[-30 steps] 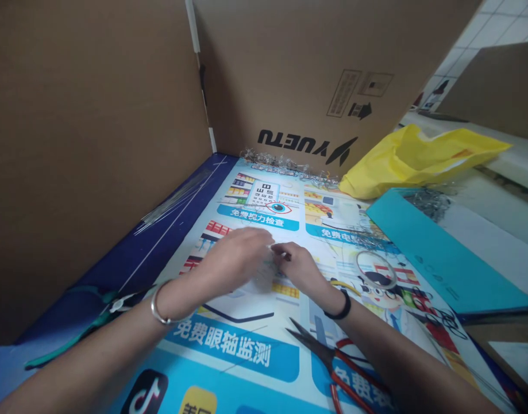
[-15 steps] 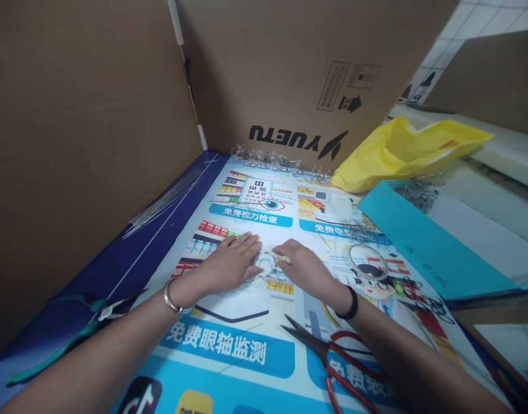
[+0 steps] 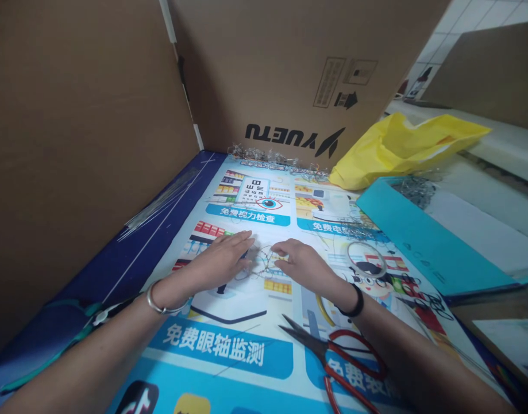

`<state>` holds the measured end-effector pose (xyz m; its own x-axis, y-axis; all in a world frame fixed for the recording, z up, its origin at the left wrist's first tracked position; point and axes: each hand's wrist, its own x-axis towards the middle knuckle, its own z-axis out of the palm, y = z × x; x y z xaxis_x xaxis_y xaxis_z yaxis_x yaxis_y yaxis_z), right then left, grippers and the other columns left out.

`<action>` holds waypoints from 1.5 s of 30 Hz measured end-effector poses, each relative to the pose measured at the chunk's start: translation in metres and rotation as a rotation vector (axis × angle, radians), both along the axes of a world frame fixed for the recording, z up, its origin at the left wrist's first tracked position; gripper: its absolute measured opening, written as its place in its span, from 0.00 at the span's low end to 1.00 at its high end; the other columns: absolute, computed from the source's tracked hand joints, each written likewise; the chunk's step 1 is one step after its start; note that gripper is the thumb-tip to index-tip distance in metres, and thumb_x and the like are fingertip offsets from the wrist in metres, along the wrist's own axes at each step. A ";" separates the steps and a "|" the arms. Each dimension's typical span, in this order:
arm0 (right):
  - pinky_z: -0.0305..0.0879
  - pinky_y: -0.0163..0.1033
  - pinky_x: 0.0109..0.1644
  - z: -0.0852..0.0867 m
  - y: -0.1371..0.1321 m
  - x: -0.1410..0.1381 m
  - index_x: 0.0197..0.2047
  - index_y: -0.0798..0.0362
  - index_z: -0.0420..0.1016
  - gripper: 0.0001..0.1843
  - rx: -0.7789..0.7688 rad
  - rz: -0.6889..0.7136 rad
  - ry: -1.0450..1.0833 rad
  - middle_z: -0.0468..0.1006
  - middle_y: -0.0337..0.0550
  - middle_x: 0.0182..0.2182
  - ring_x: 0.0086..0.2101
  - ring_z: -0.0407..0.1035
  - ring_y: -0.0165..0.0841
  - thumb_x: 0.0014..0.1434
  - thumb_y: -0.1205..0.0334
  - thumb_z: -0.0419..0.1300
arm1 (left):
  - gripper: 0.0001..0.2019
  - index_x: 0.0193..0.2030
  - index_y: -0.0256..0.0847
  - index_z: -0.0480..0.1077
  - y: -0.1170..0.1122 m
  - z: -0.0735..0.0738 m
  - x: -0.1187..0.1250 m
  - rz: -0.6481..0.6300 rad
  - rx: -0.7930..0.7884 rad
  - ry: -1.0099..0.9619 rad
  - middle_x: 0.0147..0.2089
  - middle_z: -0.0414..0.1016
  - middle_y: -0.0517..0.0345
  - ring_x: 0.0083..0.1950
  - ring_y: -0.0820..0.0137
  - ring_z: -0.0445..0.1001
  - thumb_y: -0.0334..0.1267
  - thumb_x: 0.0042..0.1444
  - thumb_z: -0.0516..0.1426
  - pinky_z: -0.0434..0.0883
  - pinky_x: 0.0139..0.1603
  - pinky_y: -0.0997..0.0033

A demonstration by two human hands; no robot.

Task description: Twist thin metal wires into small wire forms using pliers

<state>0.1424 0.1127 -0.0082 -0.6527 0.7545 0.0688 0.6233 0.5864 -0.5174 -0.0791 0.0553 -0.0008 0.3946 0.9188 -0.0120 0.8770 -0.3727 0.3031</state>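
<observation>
Between my hands a thin wire piece [image 3: 266, 260], bent into loops, lies on the printed poster sheet [image 3: 242, 299]. At its left edge is my left hand [image 3: 223, 259], open, with fingers stretched out and the thumb apart below them. My right hand [image 3: 304, 264] is beside the wire's right end, fingers bent, a gap showing between index finger and thumb; I see nothing held there. Red-handled scissors [image 3: 328, 351] lie with parted blades nearer me, by my right forearm. Teal-handled pliers [image 3: 85, 322] lie left, partly covered by my left forearm.
Cardboard walls [image 3: 289, 69] stand behind and to the left. Straight wires [image 3: 155, 207] lie along the left. A wire heap [image 3: 268, 155] lines the back. A ring [image 3: 367, 259], black loops [image 3: 436, 302], a yellow bag [image 3: 401, 149] and a turquoise box [image 3: 431, 241] are right.
My left hand has shifted slightly left and turned more on edge, uncovering more of the wire. My right finger and thumb have parted beside the wire. The view has shifted slightly.
</observation>
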 end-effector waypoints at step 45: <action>0.64 0.37 0.41 0.014 0.007 -0.024 0.51 0.51 0.68 0.20 -0.174 0.353 0.231 0.77 0.36 0.27 0.29 0.70 0.28 0.54 0.71 0.52 | 0.07 0.34 0.40 0.67 0.013 -0.002 -0.002 0.033 -0.085 -0.445 0.30 0.68 0.61 0.35 0.70 0.66 0.34 0.56 0.49 0.61 0.37 0.71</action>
